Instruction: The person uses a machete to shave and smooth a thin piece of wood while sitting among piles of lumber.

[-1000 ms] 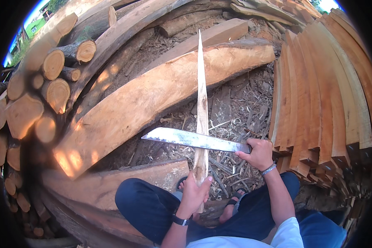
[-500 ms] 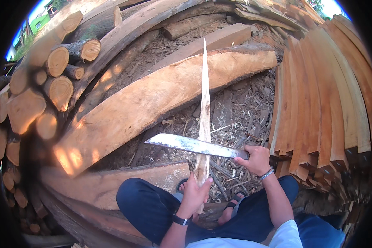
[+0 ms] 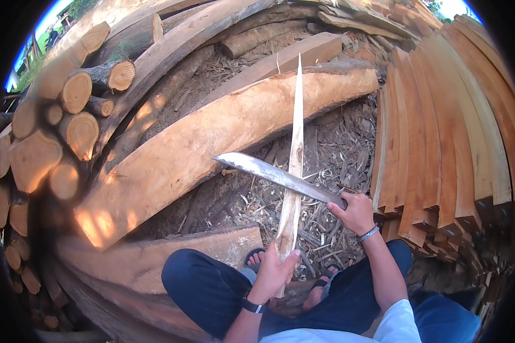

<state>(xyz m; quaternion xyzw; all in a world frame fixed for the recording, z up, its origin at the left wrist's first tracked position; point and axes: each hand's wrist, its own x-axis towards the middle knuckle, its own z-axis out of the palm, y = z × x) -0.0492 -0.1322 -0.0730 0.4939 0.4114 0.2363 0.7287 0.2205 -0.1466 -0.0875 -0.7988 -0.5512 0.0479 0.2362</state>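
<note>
My left hand (image 3: 274, 268) is wrapped round the lower part of a long, pale wooden stake (image 3: 292, 191) that tapers to a sharp point at its far end. The stake leans away from me, its tip over the big slab. In my right hand (image 3: 356, 214) is the handle of a machete (image 3: 273, 174), which my fingers close around. Its broad metal blade lies slantwise across the middle of the stake and points to the upper left. Whether the edge bites into the wood, I cannot tell.
A large sawn slab (image 3: 212, 137) lies across the ground ahead. Wood shavings (image 3: 269, 208) cover the ground by my sandalled feet. Cut logs (image 3: 77, 91) are piled at left, and many sawn boards (image 3: 435, 137) stand stacked at right. Another plank (image 3: 160, 254) is near my left knee.
The stake's tip has swung to the right, so it leans more. The machete blade has tilted more steeply and shifted slightly right along with it. Both hands keep their holds.
</note>
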